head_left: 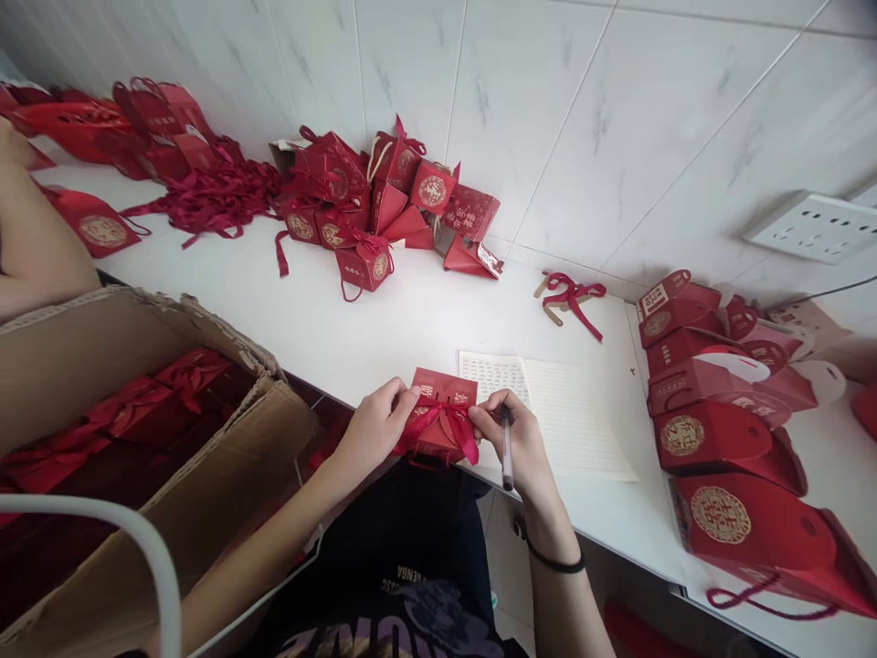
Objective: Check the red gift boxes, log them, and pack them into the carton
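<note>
A small red gift box (pixel 447 388) with gold lettering sits at the table's front edge, close to my body. Across it runs a red ribbon (pixel 431 422) tied in a bow. My left hand (pixel 379 419) closes on the box's left side, thumb at the ribbon. On the other side, my right hand (pixel 515 437) pinches the ribbon between thumb and finger. A pen (pixel 507 448) is tucked in that same hand, pointing down. Beneath and beside the right hand lies an open notebook (pixel 582 420), its left page covered in handwriting.
Several red gift boxes (pixel 363 260) and a heap of ribbons (pixel 212 196) lie along the wall. Larger red boxes (pixel 719 512) line the right. A cardboard carton (pixel 226 334) of boxes stands at left, near another person's arm (pixel 45 228). A loose ribbon (pixel 574 294) lies behind the notebook.
</note>
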{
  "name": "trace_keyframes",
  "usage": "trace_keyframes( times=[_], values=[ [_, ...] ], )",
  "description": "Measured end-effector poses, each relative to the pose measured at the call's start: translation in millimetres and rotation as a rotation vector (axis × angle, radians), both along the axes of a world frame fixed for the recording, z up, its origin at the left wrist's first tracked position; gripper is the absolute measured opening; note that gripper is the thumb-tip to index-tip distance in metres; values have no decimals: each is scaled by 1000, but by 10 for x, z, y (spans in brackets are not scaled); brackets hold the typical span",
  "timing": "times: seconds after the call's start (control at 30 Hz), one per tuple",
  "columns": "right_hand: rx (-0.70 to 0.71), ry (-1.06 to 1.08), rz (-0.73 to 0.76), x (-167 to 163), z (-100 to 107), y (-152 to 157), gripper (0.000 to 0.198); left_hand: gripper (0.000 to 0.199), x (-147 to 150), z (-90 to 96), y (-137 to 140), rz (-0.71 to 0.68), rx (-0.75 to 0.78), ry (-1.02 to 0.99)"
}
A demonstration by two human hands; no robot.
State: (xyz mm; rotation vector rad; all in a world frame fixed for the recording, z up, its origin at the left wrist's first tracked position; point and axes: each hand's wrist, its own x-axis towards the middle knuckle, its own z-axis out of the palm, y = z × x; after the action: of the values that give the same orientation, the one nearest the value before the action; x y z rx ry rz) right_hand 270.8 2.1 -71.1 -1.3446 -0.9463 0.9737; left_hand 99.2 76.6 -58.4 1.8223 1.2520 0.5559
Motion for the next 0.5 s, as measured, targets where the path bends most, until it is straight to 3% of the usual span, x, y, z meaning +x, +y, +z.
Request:
trace_keyframes(
  times=[0.07,0.17,0.2,0.27,0.33,0.37,0.43,0.5],
  values=[
    [-6,44,-16,29,-35,0,39,36,-15,12,17,8,37,50],
    [0,-35,-133,112,-66,-64,37,33,-44,93,62,30,302,33],
    [2,-82,-191,149,-69,-106,36,38,-46,140,73,-34,412,20],
    [-9,-179,-306,236,-80,-210,35,59,-23,246,79,-300,564,59],
    [-60,-295,-396,342,-126,-320,36,81,43,320,66,-602,600,205],
    [-103,-376,-410,403,-174,-366,37,88,87,331,61,-687,606,302],
    [-174,-521,-404,541,-326,-423,38,94,170,303,69,-780,605,465],
    [-213,-608,-369,686,-522,-433,38,84,202,254,103,-790,608,539]
  ],
)
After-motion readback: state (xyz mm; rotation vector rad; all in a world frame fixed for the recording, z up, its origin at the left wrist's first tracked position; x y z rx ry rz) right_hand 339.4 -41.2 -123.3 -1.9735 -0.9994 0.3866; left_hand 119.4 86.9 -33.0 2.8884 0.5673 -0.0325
